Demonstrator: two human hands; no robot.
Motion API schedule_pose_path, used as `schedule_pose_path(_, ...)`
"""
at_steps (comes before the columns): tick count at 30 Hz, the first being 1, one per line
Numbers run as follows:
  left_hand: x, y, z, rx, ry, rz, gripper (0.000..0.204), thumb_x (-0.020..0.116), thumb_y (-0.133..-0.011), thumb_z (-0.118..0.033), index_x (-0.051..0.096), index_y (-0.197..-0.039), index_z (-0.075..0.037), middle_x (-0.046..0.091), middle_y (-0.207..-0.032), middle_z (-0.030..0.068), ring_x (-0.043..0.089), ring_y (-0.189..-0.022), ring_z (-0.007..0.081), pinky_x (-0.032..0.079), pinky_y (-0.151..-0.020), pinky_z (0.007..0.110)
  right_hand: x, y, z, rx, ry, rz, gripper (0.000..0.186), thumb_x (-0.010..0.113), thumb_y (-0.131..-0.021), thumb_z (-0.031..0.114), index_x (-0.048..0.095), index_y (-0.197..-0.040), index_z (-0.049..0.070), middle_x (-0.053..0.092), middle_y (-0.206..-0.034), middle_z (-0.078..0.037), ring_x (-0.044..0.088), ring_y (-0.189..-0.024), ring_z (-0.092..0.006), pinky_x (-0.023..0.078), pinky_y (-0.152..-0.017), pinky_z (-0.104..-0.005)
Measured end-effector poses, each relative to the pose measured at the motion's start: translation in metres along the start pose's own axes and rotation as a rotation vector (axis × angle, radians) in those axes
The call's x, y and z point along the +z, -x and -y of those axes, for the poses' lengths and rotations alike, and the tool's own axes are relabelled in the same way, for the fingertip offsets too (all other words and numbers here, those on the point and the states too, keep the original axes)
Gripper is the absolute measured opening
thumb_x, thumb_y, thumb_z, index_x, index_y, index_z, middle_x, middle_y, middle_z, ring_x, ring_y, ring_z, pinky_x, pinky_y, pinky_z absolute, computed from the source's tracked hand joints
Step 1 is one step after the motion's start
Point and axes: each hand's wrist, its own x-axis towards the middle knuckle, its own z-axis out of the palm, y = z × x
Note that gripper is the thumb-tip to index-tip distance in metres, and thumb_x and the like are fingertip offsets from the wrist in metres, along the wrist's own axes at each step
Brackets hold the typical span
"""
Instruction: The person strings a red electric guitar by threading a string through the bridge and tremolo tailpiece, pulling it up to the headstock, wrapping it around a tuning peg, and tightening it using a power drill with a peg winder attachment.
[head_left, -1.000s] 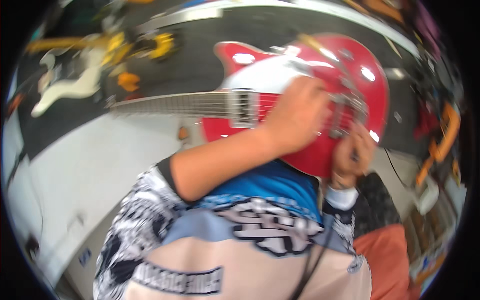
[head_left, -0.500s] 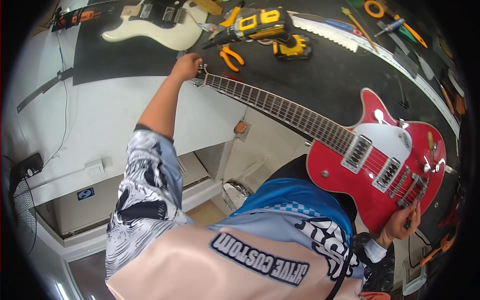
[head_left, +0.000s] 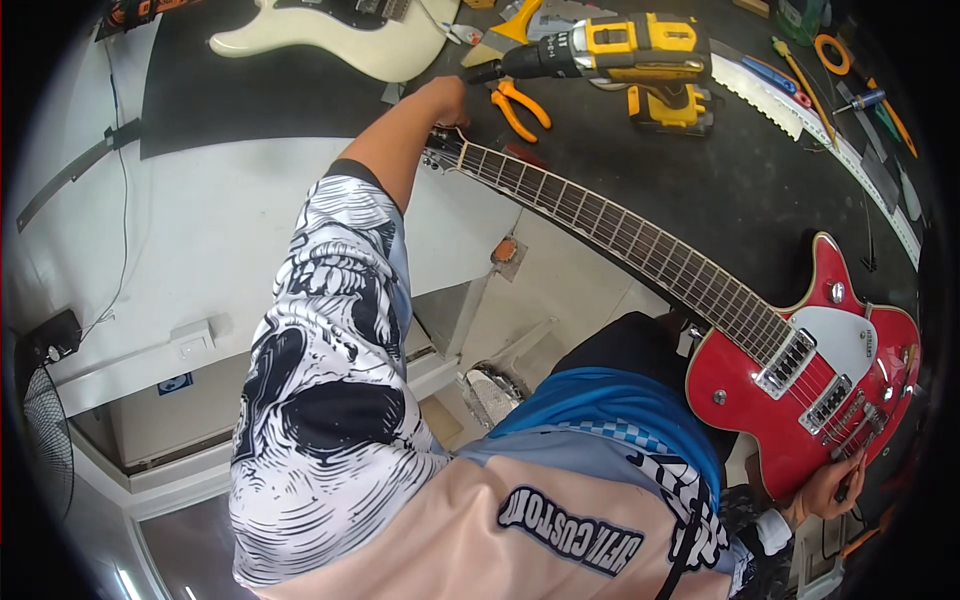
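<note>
Had my left hand at the guitar, twelve-ish o'clock, couldn't tell if fingers gripped; right hand clamped something dark, four o'clock.

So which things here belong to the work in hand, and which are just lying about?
In hand:
- red guitar
- left hand, at its headstock
- right hand, at its body

Apparently just lying about:
- white guitar
- yellow drill
- orange pliers
- white toothed strip
</note>
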Motion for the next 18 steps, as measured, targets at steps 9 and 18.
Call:
schedule_pose_path(9,0.025,0.002,0.037,0.237,1.017,0.256,0.028,0.08,-0.086,-0.014,0.077,-0.113,-0.009,0.078,-0.107,0.0081,0.073,-0.103,0.0241,0.056,-0.092,0.038,0.003,0.001,-0.009,-0.023,0.017,-0.026,0.027,0.078,-0.087,-0.01,0.054,-0.099,-0.009,0.074,-0.1,-0.029,0.078,-0.089,-0.0347,0.066,-0.078,-0.034)
schedule_pose_path(18,0.013,-0.032,0.024,0.167,-0.288,0.117,0.045,0.07,-0.093,-0.051,0.079,-0.09,-0.007,0.076,-0.095,0.0171,0.074,-0.092,0.0293,0.058,-0.084,0.04,0.01,-0.006,0.005,-0.012,0.006,-0.041,0.025,0.078,-0.088,-0.009,0.056,-0.099,-0.007,0.076,-0.097,-0.027,0.078,-0.091,-0.0343,0.061,-0.071,-0.0301)
